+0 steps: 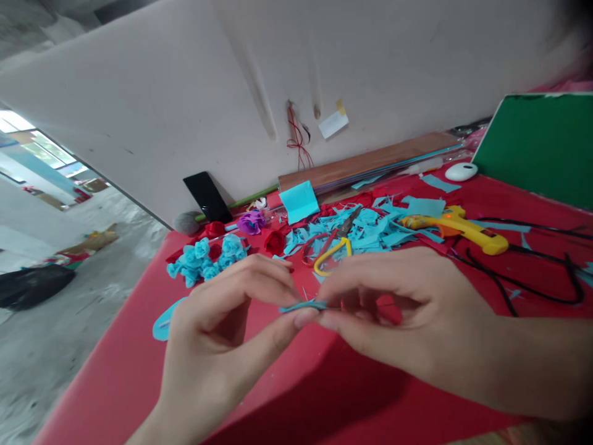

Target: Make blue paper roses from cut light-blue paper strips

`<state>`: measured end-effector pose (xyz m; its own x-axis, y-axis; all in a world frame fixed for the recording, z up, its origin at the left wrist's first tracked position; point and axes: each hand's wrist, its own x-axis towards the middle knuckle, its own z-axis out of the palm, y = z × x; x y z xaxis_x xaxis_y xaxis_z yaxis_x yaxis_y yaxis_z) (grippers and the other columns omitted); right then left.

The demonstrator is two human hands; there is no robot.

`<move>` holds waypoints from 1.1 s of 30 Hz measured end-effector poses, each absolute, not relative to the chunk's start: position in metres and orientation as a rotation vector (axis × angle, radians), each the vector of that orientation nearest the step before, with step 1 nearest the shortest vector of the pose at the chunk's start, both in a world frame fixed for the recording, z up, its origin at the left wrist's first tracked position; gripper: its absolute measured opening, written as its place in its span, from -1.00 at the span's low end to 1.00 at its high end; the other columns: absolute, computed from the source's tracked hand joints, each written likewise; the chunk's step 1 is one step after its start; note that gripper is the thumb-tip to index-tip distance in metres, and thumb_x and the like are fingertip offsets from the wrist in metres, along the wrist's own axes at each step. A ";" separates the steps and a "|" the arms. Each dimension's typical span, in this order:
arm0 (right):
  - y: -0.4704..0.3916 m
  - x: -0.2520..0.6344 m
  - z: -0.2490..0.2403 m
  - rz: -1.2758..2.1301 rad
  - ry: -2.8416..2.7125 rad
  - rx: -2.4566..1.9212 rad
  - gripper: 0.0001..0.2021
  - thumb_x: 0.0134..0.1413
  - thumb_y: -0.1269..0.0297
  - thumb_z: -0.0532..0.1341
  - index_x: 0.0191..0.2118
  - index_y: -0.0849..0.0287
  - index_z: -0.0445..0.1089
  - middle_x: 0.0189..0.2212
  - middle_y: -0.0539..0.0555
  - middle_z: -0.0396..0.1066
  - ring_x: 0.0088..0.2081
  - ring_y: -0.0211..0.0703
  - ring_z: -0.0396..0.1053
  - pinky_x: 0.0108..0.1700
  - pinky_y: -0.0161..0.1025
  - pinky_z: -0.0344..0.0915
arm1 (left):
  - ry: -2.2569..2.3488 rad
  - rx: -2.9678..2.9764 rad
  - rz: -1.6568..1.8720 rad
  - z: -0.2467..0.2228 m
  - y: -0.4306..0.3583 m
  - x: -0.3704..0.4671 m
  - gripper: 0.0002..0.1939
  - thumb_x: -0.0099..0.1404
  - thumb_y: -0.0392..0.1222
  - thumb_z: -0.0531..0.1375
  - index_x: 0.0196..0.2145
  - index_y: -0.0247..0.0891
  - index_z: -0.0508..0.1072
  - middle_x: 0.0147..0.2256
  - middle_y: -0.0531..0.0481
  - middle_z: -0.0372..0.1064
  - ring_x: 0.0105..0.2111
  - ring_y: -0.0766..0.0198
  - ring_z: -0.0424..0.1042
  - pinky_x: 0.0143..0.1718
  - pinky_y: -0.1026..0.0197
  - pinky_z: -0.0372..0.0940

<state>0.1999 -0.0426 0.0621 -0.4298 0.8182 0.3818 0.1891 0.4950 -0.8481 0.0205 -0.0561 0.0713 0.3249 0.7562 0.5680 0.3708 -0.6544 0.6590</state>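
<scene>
Between my two hands is a small piece of blue paper point(303, 306), seen nearly edge-on as a thin strip. My left hand point(231, 327) pinches its left part between thumb and fingers. With thumb and fingertips closed, my right hand point(398, 309) grips its right end, close against the left thumb. Just beyond the hands lie scissors point(332, 244) with one red and one yellow handle, their blades on a heap of blue paper scraps point(375, 225). A cluster of blue paper flowers point(206, 256) rests behind my left hand, and a blue disc point(164, 322) is partly hidden by it.
A yellow glue gun point(463, 228) with a black cord lies at right. Along the wall are a black phone point(208, 196), a purple flower point(251, 221), a blue paper square point(299, 201) and brown sheets point(370, 159). A white mouse point(461, 172) sits by a green board point(542, 145).
</scene>
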 end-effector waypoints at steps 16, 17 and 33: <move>-0.034 0.206 0.072 1.817 -1.585 -0.887 -0.89 -0.07 0.34 0.25 -0.50 0.27 0.40 -0.62 -0.07 0.31 -0.61 -0.49 0.11 -0.61 -0.49 0.03 | 0.967 2.237 1.249 0.071 -0.053 0.020 -0.86 0.10 -0.41 0.22 -0.49 -0.20 0.37 -0.48 0.09 0.34 -0.43 0.33 0.34 -0.28 0.16 0.36; -0.033 0.205 0.071 1.834 -1.576 -0.873 -0.88 -0.07 0.32 0.25 -0.51 0.26 0.39 -0.63 -0.07 0.31 -0.62 -0.49 0.09 -0.62 -0.48 0.02 | 0.976 2.235 1.245 0.070 -0.054 0.020 -0.87 0.10 -0.40 0.22 -0.49 -0.20 0.37 -0.48 0.08 0.34 -0.43 0.32 0.34 -0.28 0.15 0.36; -0.037 0.204 0.065 1.261 -1.758 -0.908 -0.89 -0.04 0.36 0.19 -0.53 0.20 0.36 -0.61 -0.09 0.32 -0.55 -0.46 0.21 -0.56 -0.54 0.15 | 1.083 2.203 1.364 0.073 -0.053 0.012 -0.91 0.23 -0.28 0.12 -0.38 -0.23 0.43 -0.39 0.06 0.38 -0.27 0.35 0.33 -0.22 0.33 0.32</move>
